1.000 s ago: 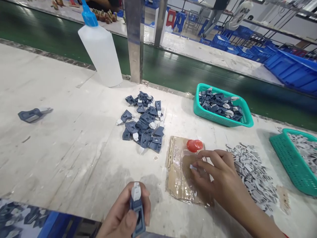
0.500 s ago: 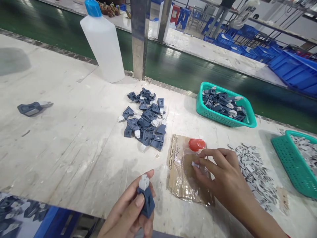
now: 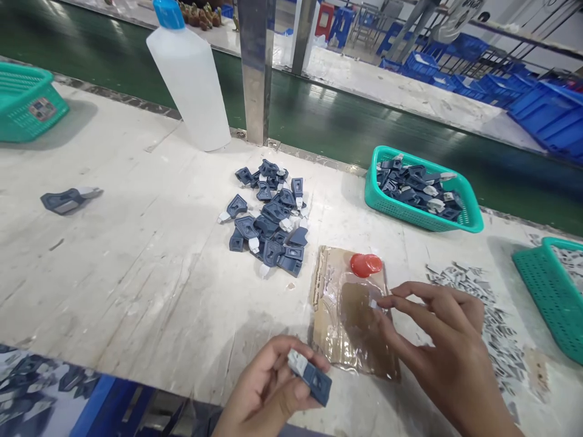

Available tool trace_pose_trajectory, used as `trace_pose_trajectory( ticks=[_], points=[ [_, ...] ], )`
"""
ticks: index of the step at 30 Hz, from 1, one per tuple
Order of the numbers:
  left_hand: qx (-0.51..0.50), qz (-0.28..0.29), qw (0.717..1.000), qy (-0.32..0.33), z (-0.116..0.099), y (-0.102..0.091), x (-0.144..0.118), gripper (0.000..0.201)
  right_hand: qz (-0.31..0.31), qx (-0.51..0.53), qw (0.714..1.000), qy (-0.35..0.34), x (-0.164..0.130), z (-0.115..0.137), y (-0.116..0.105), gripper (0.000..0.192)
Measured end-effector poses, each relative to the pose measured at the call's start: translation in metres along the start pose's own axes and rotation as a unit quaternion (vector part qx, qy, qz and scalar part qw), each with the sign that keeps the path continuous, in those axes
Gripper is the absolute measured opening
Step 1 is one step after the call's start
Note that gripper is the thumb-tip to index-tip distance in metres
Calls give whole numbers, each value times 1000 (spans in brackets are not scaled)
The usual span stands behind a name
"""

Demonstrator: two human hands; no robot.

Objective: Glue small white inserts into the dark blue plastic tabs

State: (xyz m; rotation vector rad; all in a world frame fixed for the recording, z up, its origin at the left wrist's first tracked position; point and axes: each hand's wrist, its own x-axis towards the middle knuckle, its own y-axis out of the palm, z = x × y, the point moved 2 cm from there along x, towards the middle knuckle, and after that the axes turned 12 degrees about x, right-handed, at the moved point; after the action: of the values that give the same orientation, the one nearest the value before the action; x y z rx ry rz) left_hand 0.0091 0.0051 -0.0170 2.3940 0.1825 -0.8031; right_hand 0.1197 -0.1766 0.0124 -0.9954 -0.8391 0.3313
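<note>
blue-and-white part (image 3: pixel 310 374) sits pinched in my left hand (image 3: pixel 268 394), thumb on one side and fingers curled on the other, held low just in front of the cardboard pad (image 3: pixel 353 325). my right hand (image 3: pixel 437 340) hovers over the near-right edge of that pad, thumb and forefinger closed on a tiny white piece (image 3: pixel 373 303) — it is too small for me to tell more of it. as i judge it, this one part is mid-way: the blue body is in hand, the white bit not yet brought to it. beyond the pad to its left lies a heap of blue parts (image 3: pixel 271 215) loose on the table (image 3: pixel 136 273); beyond it to the right a green basket (image 3: pixel 455 221) holds more of the same — which lot is finished i cannot tell. right of the pad a spread of small grey pieces (image 3: pixel 496 334) lies, so plenty looks left. a red cap (image 3: pixel 365 264) rests on the pad's far edge, and a white bottle (image 3: pixel 189 82) stands well beyond it.
</note>
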Motion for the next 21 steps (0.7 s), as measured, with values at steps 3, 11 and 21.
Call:
trace_pose_trajectory(
  ticks=[3, 11, 21],
  points=[
    [-10, -7, 1000, -17, 2, 1, 2, 19, -16, 17, 999, 26, -2, 5, -5, 5],
    [-17, -6, 1000, -1, 8, 2, 4, 18, 28, 172, 982, 66, -21, 36, -6, 14],
    [-13, -9, 1000, 15, 11, 4, 3, 15, 18, 243, 966, 83, -25, 65, 20, 19]
  ],
)
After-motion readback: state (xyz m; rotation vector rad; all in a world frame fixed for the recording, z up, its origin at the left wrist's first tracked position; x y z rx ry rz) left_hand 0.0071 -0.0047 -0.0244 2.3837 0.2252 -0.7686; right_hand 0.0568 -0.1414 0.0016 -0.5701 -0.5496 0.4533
